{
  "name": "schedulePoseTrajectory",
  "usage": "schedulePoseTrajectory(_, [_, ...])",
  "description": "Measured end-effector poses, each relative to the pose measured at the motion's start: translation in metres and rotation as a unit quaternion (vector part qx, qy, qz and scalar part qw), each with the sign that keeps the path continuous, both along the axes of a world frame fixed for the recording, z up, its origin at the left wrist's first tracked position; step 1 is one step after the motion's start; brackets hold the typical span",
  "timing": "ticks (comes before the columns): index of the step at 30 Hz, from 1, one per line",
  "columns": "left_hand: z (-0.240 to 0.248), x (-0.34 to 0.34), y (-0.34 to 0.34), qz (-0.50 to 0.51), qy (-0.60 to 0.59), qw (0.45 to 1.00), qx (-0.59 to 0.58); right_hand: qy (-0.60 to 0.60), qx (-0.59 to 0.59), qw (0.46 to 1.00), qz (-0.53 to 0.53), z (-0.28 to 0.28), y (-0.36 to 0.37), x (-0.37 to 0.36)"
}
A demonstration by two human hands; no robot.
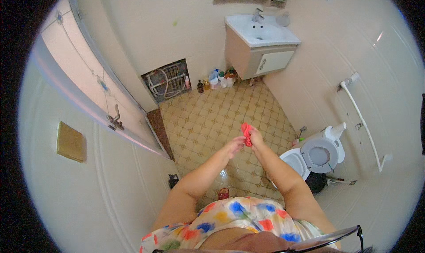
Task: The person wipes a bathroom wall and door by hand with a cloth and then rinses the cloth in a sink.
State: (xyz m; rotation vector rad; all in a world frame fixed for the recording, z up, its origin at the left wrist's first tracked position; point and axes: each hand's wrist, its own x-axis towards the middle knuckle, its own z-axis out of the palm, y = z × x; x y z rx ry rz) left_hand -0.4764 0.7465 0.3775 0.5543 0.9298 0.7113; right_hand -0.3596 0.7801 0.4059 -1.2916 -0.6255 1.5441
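A crumpled pinkish-red cloth (246, 134) is bunched up in front of me, above the tiled floor. My right hand (255, 137) is closed around it, with cloth showing at the thumb side and below the fingers. Close by on the left, my left hand (235, 146) has its fingers stretched toward the cloth, slightly blurred. Whether its fingertips touch the cloth is hard to make out.
To the right stands a toilet (292, 162) with its lid raised, below a white grab bar (363, 120). A washbasin cabinet (261, 53) hangs at the back. Several bottles (214, 81) line the far wall beside a pipe recess (166, 80). The door (95, 67) is at left.
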Motion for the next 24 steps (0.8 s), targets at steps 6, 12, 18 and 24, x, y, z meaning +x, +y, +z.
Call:
schedulePoseTrajectory(6, [0.039,0.007,-0.002,-0.010,0.043,0.999,-0.001,0.012,0.031,0.999,0.005,-0.002,0.009,0.014])
schedulePoseTrajectory(12, [0.051,0.014,-0.007,-0.020,0.018,1.000,0.008,0.018,0.044,0.999,0.010,0.002,0.011,0.028])
schedulePoseTrajectory(18, [0.016,0.023,0.002,-0.018,0.011,1.000,0.017,0.022,0.054,0.998,0.001,0.010,0.014,0.025])
schedulePoseTrajectory(24, [0.015,0.049,0.010,0.002,0.050,0.999,0.010,0.024,0.080,0.996,0.038,0.009,0.027,0.045])
